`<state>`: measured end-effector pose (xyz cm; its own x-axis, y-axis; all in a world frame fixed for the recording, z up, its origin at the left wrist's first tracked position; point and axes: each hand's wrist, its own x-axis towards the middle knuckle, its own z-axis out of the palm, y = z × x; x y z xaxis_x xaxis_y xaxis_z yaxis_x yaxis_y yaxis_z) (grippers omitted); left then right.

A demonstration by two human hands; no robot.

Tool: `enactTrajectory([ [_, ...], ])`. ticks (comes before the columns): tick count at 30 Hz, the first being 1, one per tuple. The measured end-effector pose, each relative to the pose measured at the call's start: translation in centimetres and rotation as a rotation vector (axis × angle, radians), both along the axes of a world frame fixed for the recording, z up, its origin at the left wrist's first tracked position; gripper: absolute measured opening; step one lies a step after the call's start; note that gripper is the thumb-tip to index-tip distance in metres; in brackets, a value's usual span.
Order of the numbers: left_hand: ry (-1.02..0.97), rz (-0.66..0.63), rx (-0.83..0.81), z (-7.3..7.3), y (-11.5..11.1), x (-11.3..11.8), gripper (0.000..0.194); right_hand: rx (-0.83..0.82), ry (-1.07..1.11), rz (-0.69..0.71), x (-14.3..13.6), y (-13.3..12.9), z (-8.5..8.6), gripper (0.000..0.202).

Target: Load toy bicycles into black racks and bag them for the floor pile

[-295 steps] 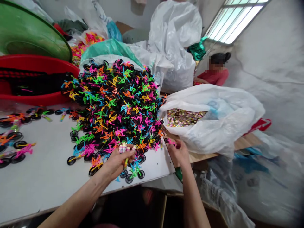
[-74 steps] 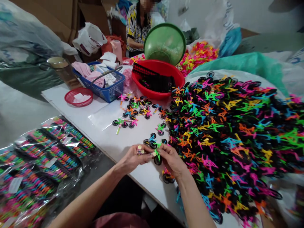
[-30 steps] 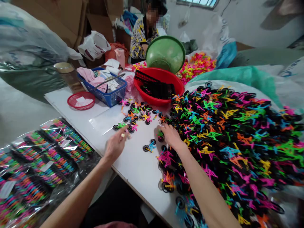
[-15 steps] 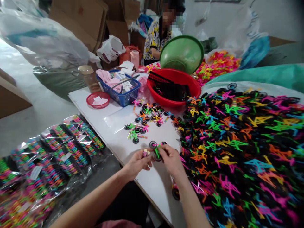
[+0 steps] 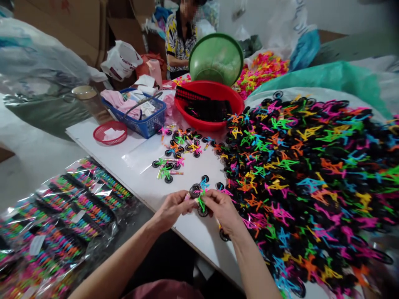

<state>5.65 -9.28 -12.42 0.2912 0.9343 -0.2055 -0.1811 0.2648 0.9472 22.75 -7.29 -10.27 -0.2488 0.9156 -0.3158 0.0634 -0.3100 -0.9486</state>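
Above the white table [image 5: 199, 232] my two hands meet at a small plastic toy bicycle [image 5: 202, 200] with a green frame and black spoked wheels. My right hand [image 5: 222, 209] pinches the bicycle from the right. My left hand [image 5: 171, 209] is closed on a small pink and pale piece [image 5: 187, 197], mostly covered by the fingers and held against the bicycle. Just beyond the hands lies a blue toy bicycle part [image 5: 205, 180]. Farther up the table sits a group of finished-looking bicycles with small printed tubes [image 5: 168, 168].
A large heap of toy bicycles [image 5: 286, 174] covers the right side. Behind are a red basin [image 5: 181, 110], a green basin [image 5: 215, 58], a blue basket [image 5: 152, 124] and a small red basket [image 5: 124, 139]. Bagged bicycles [image 5: 77, 207] lie at left. Another person [image 5: 176, 45] sits at the back.
My hands have come together, bringing the left hand's small piece against the green bicycle. The view has shifted, so the background sits farther left.
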Motion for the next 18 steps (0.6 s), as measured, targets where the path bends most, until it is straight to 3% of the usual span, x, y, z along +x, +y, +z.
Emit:
enactTrajectory([
  [3, -0.086, -0.067, -0.054, 0.2, -0.1, 0.0, 0.029, -0.048, 0.063, 0.066, 0.4, -0.4, 0.0, 0.030],
  [5, -0.052, -0.062, -0.061, 0.1, -0.5, 0.3, 0.030, 0.003, 0.016, 0.058, 0.4, -1.0, -0.5, 0.029],
  [10, 0.179, 0.210, -0.072, -0.8, -1.9, 1.2, 0.035, 0.277, -0.361, -0.025, -1.1, -2.0, -2.3, 0.023],
  [12, 0.226, 0.253, -0.064, -0.6, -1.3, 0.8, 0.034, 0.298, -0.365, 0.015, -2.0, -0.8, -1.7, 0.023],
  [15, 0.355, 0.323, 0.066, 1.2, 1.5, -1.2, 0.033, 0.377, -0.308, 0.062, -2.7, 3.2, 0.8, 0.023],
  [18, 0.494, 0.533, 0.181, 3.0, 4.3, -3.6, 0.038, 0.513, -0.445, 0.104, -1.9, 7.0, 2.7, 0.029],
])
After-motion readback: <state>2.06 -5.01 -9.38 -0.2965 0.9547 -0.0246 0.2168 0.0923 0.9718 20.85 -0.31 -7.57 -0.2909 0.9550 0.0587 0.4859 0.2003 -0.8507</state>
